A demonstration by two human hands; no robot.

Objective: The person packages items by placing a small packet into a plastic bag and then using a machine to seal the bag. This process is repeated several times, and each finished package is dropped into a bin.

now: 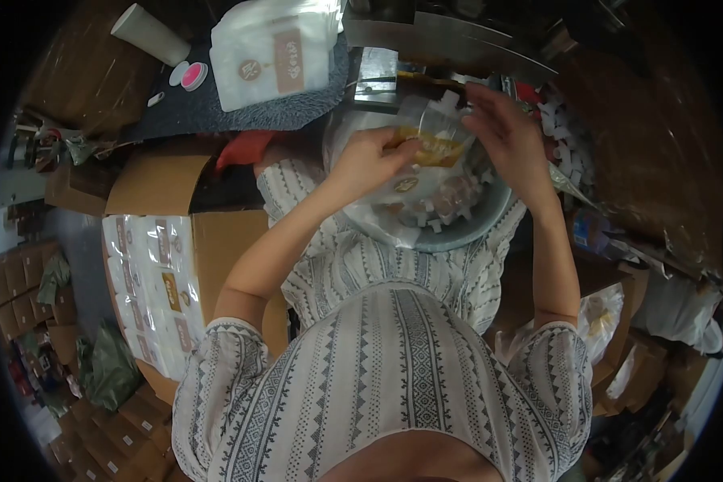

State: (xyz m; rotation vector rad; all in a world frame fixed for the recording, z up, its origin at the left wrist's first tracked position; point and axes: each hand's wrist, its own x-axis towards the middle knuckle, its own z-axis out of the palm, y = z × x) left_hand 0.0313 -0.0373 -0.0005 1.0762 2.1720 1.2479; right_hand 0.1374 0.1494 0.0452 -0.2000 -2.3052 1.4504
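Note:
My left hand [375, 163] is closed, thumb and fingers pinching a clear plastic bag with a gold printed band [435, 149]. The bag lies over a round grey basin [450, 239] resting on my lap. To the right, my right hand [510, 138] is raised with fingers loosely bent and apart, and nothing shows in it. Close to its fingertips is a white notched plastic piece [445, 104] at the bag's upper end. More small white plastic pieces [438, 210] show in the basin, partly under clear film.
A metal machine part [376, 72] stands just beyond the basin. A stack of printed white bags [273, 56] lies on a grey fuzzy mat [317, 108], near a white cup [150, 34] and a pink pot [193, 76]. An open carton holds wrapped packs [154, 281] at left.

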